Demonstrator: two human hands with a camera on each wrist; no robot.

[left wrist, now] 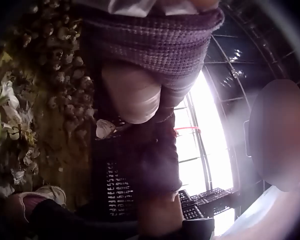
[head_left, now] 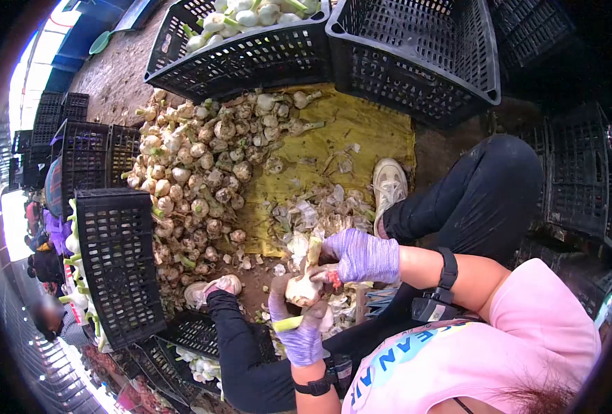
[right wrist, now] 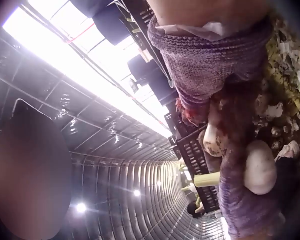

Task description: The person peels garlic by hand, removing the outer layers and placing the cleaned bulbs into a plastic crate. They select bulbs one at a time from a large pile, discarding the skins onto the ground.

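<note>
We see a yellow sheet [head_left: 361, 138] on the dirt floor, carrying a big pile of untrimmed bulbs [head_left: 195, 179]. Black crates ring it: an empty crate [head_left: 423, 55] top right, a crate of trimmed white bulbs [head_left: 244, 52] top centre, another crate [head_left: 116, 262] at the left. A heap of peeled scraps [head_left: 319, 214] lies near the white shoe [head_left: 389, 183].

Both hands wear purple knit gloves. Left hand [head_left: 299, 331]: fingers curled round one bulb [head_left: 302, 288], held in front of the body above the scraps, green stalk [head_left: 288, 323] sticking out toward the left. Left wrist view shows the same pale bulb [left wrist: 132, 95] clamped under the glove. Right hand [head_left: 357, 257]: fingers curled onto the top of that bulb, touching it at a reddish fingertip; whether it pinches a leaf or a tool, we cannot tell. Right wrist view shows bulb [right wrist: 260, 172] and stalk [right wrist: 207, 179] below the glove.
</note>
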